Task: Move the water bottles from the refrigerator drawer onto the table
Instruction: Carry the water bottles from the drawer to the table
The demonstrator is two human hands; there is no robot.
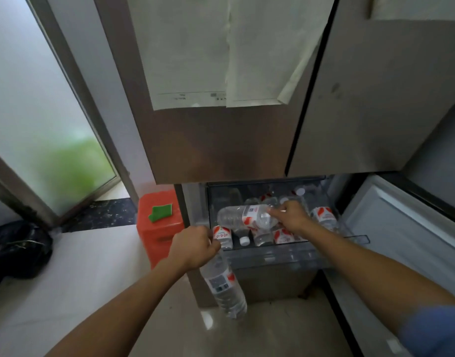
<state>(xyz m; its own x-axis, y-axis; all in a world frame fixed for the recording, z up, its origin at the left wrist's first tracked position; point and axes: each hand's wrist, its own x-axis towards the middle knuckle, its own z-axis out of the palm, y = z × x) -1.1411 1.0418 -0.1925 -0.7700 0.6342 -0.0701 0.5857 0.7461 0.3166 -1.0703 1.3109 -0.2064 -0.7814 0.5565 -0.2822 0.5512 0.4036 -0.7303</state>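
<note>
Refrigerator drawer (298, 256): clear plastic, pulled out below the closed upper doors, its lower door (401, 228) swung open to the right. Contents: a loose pile of clear water bottles with red-and-white labels, most lying on their sides; exact count cannot be told.

Left hand (195, 247): at the drawer's front left corner, fingers (213, 247) curled closed around the neck of one water bottle (222, 284). That bottle hangs downward outside the drawer, base toward the floor, label with a printed code facing the camera.

Right hand (292, 219): over the middle of the drawer, fingers closed on the cap end of a second water bottle (247, 218). This bottle lies roughly horizontal, base pointing left, raised above the pile.

Other bottles in drawer: one labelled bottle (223, 237) just beside the left hand; one with white cap (245, 240) toward the front wall; one labelled bottle (324, 217) to the right of the right hand; more at the back, partly hidden.

Surroundings: paper sheets (221, 52) stuck on the upper door; orange bin (159, 228) with a green tab on top, standing left of the refrigerator; black bag (18, 249) on the pale floor at far left; frosted glass door (41, 124) behind. No tabletop in view.
</note>
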